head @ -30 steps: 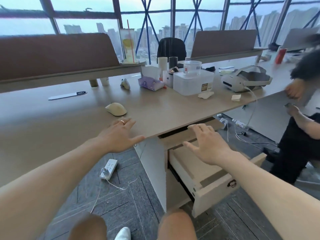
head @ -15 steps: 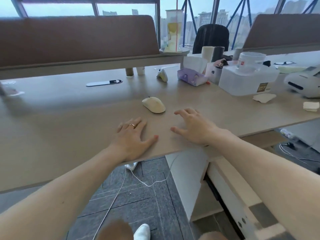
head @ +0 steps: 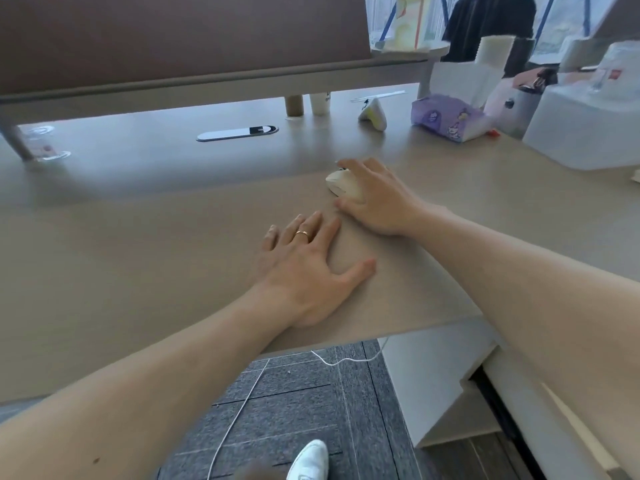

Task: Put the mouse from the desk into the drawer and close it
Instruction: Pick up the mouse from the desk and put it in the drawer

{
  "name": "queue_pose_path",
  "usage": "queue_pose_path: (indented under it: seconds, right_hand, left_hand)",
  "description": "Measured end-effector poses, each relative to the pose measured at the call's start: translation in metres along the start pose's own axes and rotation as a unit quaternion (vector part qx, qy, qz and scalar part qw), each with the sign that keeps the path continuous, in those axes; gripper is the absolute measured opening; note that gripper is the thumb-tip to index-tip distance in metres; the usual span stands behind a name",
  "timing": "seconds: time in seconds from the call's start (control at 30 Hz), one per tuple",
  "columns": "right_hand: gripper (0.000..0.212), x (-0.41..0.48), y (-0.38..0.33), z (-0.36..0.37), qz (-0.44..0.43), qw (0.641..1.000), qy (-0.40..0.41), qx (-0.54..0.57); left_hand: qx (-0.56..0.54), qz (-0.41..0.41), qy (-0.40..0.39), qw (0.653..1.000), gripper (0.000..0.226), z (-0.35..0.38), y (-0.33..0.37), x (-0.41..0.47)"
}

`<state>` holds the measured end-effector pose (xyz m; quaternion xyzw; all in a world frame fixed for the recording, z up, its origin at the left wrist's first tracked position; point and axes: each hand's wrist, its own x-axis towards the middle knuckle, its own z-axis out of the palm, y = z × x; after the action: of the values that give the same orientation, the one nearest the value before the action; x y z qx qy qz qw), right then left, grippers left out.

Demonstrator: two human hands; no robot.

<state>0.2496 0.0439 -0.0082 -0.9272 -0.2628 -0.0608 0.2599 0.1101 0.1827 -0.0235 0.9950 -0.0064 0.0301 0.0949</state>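
Observation:
A cream-coloured mouse (head: 341, 183) lies on the beige desk (head: 138, 220), a little past the middle. My right hand (head: 377, 199) covers its right side, fingers curled over the top and thumb against its near edge. My left hand (head: 308, 268), with a gold ring, rests flat on the desk with fingers spread, just in front of the mouse. The open drawer (head: 540, 410) shows only as a pale edge at the lower right, mostly hidden under my right forearm.
Behind the mouse stand a purple tissue pack (head: 446, 117), a white box (head: 585, 129) and a small white-yellow object (head: 374, 114). A brown partition (head: 173, 39) closes the back. An oval cable cover (head: 237, 133) sits in the desk. A white cable (head: 242, 400) runs over the grey carpet.
My right hand has gone from the drawer up onto the desk and forward onto the mouse. My left hand stays flat on the desk. My view has moved closer and to the left.

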Motion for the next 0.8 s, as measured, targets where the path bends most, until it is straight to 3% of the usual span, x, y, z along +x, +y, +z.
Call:
queue_pose_path:
  seconds: [0.47, 0.8]
  right_hand:
    - [0.053, -0.055, 0.016, -0.017, -0.038, 0.998, 0.041, -0.001]
    - [0.052, -0.192, 0.042, -0.098, 0.059, 0.997, 0.021, -0.042]
  left_hand:
    - [0.009, -0.004, -0.007, 1.000, 0.098, -0.004, 0.001, -0.003]
    - [0.002, -0.013, -0.025, 1.000, 0.092, -0.011, 0.006, -0.011]
